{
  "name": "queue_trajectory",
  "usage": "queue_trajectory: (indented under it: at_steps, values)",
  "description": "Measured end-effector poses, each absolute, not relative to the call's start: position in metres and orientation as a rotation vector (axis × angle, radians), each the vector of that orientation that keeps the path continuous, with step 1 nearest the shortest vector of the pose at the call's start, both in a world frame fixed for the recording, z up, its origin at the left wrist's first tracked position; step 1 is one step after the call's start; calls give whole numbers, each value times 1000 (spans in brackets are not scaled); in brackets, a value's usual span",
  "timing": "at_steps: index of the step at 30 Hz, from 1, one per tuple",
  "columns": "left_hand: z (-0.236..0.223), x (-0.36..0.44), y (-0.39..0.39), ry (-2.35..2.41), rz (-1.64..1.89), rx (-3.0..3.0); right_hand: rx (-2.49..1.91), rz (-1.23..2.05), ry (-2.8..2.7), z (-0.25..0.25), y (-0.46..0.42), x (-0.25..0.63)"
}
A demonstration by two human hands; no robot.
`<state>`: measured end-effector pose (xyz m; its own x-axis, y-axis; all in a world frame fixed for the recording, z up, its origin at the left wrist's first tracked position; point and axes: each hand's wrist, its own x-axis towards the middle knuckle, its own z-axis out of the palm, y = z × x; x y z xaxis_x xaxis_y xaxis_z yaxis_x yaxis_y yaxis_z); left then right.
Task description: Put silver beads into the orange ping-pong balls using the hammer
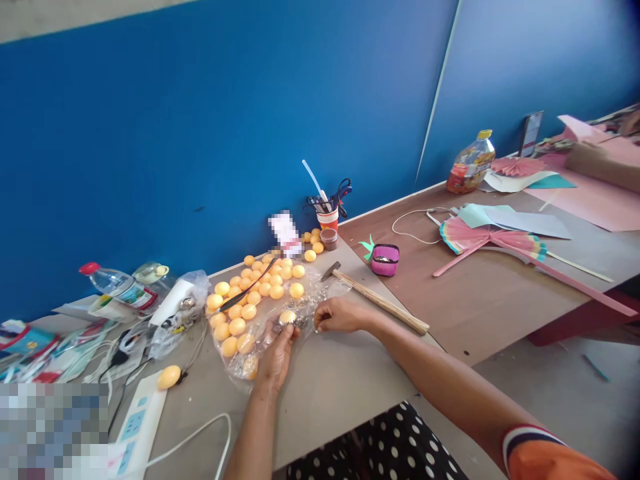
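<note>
My left hand (274, 357) pinches an orange ball (287, 317) at its fingertips, over the clear plastic bag (260, 333) on the table (330, 387). My right hand (340, 315), at 3 o'clock of the ball, pinches the bag's film. The left is nearer.

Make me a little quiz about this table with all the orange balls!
1. True or false: the hammer is in the right hand.
2. What does the left hand pinch? A) orange ball B) pink pouch C) water bottle
3. Fill in: the loose balls lie on a clear plastic ____.

Key: 1 false, it lies on the table; 2 A; 3 bag.
</note>
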<state>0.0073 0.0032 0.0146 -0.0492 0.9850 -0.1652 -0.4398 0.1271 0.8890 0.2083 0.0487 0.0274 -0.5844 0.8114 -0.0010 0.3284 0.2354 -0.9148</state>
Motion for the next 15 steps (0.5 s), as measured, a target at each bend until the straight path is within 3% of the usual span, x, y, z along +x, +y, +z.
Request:
queue_trajectory:
  at_steps: [9, 15]
  values:
    - [18, 9, 1, 1033, 1305, 708, -1017, 824, -2243, 8, 38, 189]
    - [15, 7, 0, 1009, 1274, 735, -1074, 1002, -2059, 22, 38, 189]
